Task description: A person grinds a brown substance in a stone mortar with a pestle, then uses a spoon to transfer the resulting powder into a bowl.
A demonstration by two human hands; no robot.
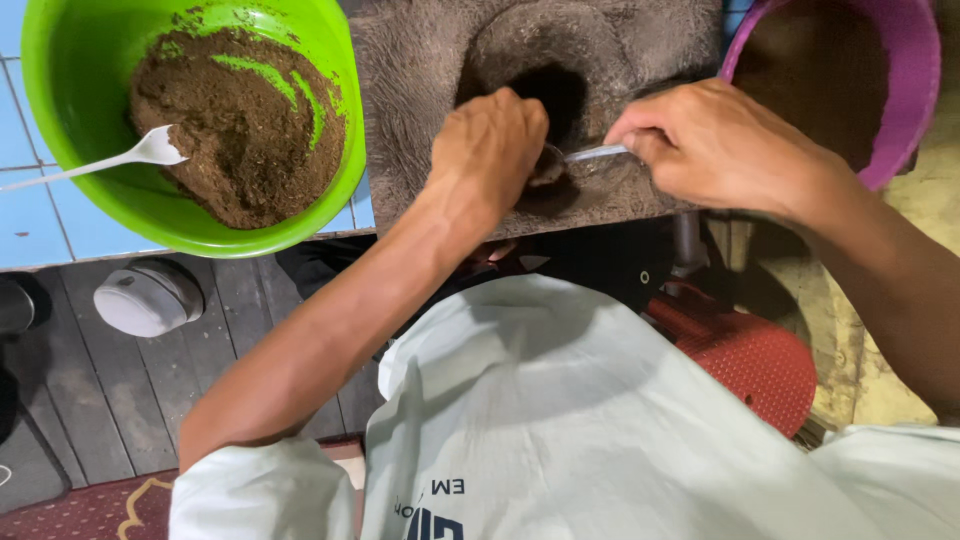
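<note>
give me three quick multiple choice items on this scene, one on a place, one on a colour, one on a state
1. Where does the white plastic spoon lie?
A. in the green bowl
B. on the red stool
C. on the floor

2. What colour is the tub at the upper right?
A. blue
B. purple
C. yellow

3. What is the right hand doing?
A. resting flat and empty
B. gripping the bowl's rim
C. holding a metal spoon

Answers: 1 A, its head rests on the brown powder in the green bowl. 2 B, its rim is purple. 3 C, the fingers pinch the metal spoon, its tip by the left hand.
</note>
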